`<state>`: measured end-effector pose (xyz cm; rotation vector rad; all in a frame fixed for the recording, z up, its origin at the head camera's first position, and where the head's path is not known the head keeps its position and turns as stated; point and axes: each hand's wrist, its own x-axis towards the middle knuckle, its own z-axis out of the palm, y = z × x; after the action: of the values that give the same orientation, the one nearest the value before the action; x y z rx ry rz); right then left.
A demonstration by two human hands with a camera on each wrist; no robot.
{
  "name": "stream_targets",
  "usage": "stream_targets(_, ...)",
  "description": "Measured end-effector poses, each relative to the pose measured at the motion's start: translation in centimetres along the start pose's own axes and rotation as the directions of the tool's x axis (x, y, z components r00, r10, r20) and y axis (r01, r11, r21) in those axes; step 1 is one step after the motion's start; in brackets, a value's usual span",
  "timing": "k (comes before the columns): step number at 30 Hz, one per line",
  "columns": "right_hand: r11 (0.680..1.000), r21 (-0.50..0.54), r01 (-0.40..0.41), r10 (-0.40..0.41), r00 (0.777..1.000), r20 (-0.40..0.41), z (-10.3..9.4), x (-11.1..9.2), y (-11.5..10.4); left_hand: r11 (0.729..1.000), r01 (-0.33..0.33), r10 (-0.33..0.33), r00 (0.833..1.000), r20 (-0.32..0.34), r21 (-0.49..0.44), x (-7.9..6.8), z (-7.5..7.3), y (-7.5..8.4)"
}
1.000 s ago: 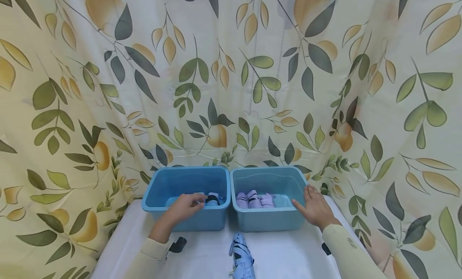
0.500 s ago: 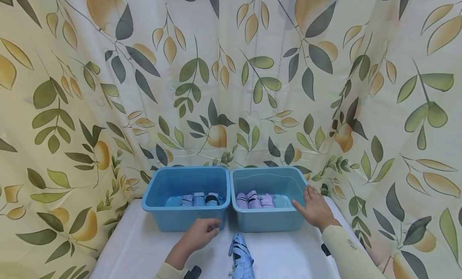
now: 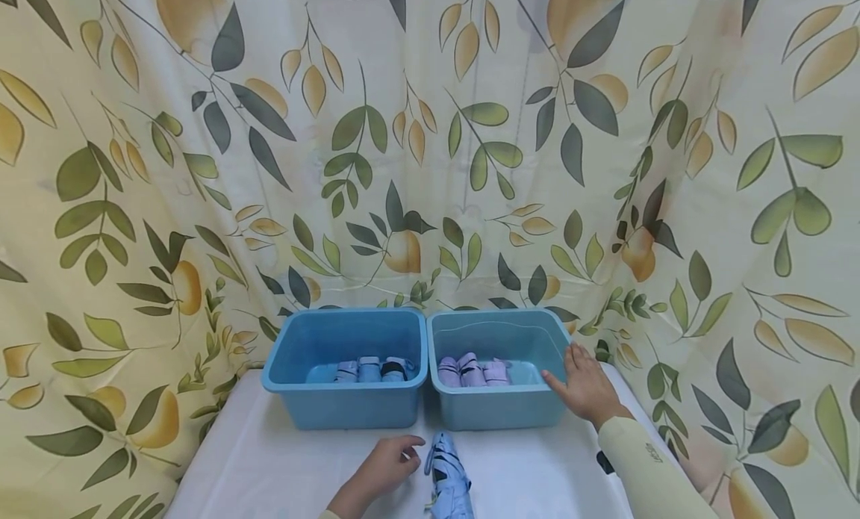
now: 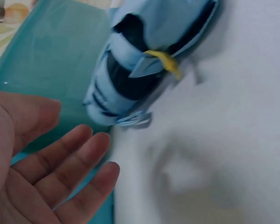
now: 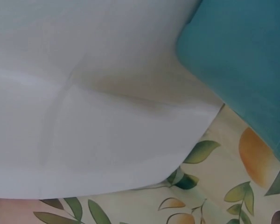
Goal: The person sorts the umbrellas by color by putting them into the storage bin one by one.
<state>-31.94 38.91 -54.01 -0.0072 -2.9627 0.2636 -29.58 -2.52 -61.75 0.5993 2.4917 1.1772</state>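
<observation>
A folded umbrella (image 3: 447, 478), light blue with black stripes and a loop at one end, lies on the white table in front of the tubs. In the left wrist view that umbrella (image 4: 126, 65) also shows a small yellow strip. My left hand (image 3: 386, 463) is just left of it, fingers loosely bent, holding nothing; its fingertips (image 4: 100, 142) stand apart from the umbrella. My right hand (image 3: 591, 384) rests with straight fingers on the right rim of the teal tub (image 3: 500, 411). The right wrist view does not show the hand.
The blue tub (image 3: 349, 411) stands left of the teal one, nearly touching. Several rolled blue bundles (image 3: 369, 370) lie in it, and several purple ones (image 3: 472, 371) in the teal tub. A leaf-patterned curtain (image 3: 430, 168) surrounds the white table (image 3: 531, 474).
My left hand has come out of the blue tub, leaving the blue bundles there, and moved toward me and right, beside the umbrella. My right hand has stayed on the teal tub's rim.
</observation>
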Motion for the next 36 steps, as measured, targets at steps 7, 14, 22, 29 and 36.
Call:
stream_targets(7,1.000,-0.003,-0.008,0.008,1.000,0.006,0.2,-0.1,0.0,0.999,0.028,-0.028,0.999,0.017,-0.044,0.7,1.8,-1.2)
stream_targets(14,1.000,-0.007,0.010,-0.010,1.000,-0.012,0.4,0.1,0.3,0.999,0.032,-0.030,0.998,0.060,-0.030,1.3,3.1,-1.5)
stream_targets(22,1.000,-0.009,0.005,-0.006,1.000,-0.017,0.7,0.3,0.4,0.996,0.087,-0.086,0.995,0.048,-0.028,2.2,4.2,-0.7)
stream_targets(29,1.000,-0.012,0.005,-0.005,1.000,-0.007,0.4,0.2,0.4,0.990,0.132,-0.134,0.991,0.029,0.044,3.2,5.5,0.8)
stream_targets(36,1.000,-0.010,-0.008,0.008,1.000,0.006,0.2,0.1,0.2,0.982,0.182,-0.176,0.980,-0.097,0.056,3.9,6.9,1.8)
